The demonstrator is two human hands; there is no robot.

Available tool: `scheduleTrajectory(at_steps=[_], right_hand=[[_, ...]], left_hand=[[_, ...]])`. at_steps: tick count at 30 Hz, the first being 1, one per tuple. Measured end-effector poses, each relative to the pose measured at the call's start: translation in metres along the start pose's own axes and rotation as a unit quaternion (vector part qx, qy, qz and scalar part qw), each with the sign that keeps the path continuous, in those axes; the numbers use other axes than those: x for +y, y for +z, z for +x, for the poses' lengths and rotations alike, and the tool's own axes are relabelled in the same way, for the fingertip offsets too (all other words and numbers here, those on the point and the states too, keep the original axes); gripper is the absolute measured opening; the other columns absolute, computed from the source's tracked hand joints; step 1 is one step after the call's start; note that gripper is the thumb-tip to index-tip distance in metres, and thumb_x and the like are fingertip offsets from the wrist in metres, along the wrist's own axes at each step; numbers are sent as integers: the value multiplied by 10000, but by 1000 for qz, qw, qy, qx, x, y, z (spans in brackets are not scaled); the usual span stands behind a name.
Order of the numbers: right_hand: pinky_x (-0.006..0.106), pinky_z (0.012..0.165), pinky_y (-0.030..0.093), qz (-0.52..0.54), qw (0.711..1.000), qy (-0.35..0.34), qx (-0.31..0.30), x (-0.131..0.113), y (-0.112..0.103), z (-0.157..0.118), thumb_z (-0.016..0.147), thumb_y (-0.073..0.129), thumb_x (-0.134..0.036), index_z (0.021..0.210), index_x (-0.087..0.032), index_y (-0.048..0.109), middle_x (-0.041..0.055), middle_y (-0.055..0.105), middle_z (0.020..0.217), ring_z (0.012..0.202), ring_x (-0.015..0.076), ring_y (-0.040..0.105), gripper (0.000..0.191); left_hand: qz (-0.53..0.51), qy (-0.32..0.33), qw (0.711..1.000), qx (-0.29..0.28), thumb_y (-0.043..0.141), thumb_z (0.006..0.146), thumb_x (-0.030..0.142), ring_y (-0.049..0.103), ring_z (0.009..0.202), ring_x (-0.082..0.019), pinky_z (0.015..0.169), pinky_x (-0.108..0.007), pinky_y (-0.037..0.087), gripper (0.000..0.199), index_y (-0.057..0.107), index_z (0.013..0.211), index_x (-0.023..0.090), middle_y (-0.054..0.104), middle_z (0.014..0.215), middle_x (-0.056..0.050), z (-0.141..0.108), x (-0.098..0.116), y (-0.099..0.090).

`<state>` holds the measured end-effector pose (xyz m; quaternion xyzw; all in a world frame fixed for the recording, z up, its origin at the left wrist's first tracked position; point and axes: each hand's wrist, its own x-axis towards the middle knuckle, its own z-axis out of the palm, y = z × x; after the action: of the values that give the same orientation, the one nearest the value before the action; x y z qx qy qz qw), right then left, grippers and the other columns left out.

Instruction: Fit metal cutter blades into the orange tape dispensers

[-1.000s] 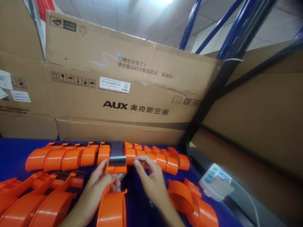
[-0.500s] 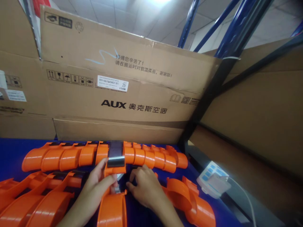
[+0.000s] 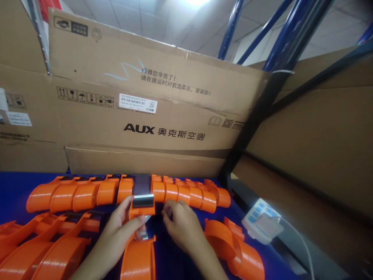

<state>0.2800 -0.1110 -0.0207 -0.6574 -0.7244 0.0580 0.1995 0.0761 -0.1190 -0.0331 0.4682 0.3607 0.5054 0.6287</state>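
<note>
My left hand [image 3: 124,225] is closed around an orange tape dispenser [image 3: 138,258]. Its round part points toward me, and a black plate with a toothed metal edge [image 3: 143,200] tops its far end. Some bare metal shows below that end, beside my fingertips. Just right of the dispenser, apart from it, is my right hand [image 3: 181,223], its fingers curled and thumb against them. Whatever those fingers hold, if anything, is hidden. Beyond both hands runs a row of similar orange dispenser parts [image 3: 84,195], a dark strip [image 3: 142,183] standing among them.
More orange dispensers [image 3: 55,254] lie at the near left, with others [image 3: 247,258] at the near right. A white and blue power strip [image 3: 262,221] with a cable sits on the right. Cardboard [image 3: 163,155] walls the back of the blue table [image 3: 11,190]; a dark post [image 3: 253,116] leans nearby.
My right hand has drawn a little to the right and away from the dispenser, its fingers curling closer together. My left hand and the dispenser stay nearly in place.
</note>
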Motion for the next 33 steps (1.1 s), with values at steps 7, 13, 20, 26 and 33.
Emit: scheduleTrajectory(at_steps=[7, 13, 20, 26, 33], right_hand=[[333, 719, 425, -46, 999, -4, 8, 1, 3, 2, 870, 696, -272, 859, -231, 713, 82, 761, 899, 874, 270, 679, 46], [354, 731, 450, -77, 997, 5, -22, 0, 4, 1, 852, 718, -310, 812, -229, 728, 99, 759, 887, 901, 291, 682, 90], [341, 706, 459, -72, 997, 8, -11, 0, 2, 2, 836, 699, -228, 767, -224, 702, 100, 752, 844, 859, 290, 692, 69], [258, 608, 467, 178, 983, -26, 40, -1, 2, 2, 863, 626, -157, 804, -222, 645, 18, 721, 741, 690, 194, 676, 89], [264, 635, 551, 414, 903, -66, 96, -14, -4, -3, 907, 659, -248, 917, -214, 650, 15, 684, 805, 704, 175, 674, 36]], left_hand=[[25, 7, 1000, -9, 705, 898, 319, 591, 616, -140, 639, -262, 491, 267, 614, 1127, 216, 659, 704, 28, 1, 1, -1], [9, -2, 1000, -16, 719, 891, 336, 604, 628, -148, 636, -268, 503, 338, 585, 1182, 228, 664, 707, 34, 3, -3, -3], [16, 5, 1000, -6, 739, 876, 344, 612, 619, -142, 636, -259, 512, 339, 607, 1162, 220, 676, 714, 21, 2, -3, -3], [30, 2, 1000, 8, 739, 870, 362, 609, 608, -136, 607, -238, 497, 351, 612, 1162, 214, 681, 721, 13, 1, -2, 1], [52, -1, 999, 4, 748, 861, 392, 620, 635, -156, 631, -258, 509, 374, 619, 1169, 224, 694, 750, -3, 6, -6, -4]])
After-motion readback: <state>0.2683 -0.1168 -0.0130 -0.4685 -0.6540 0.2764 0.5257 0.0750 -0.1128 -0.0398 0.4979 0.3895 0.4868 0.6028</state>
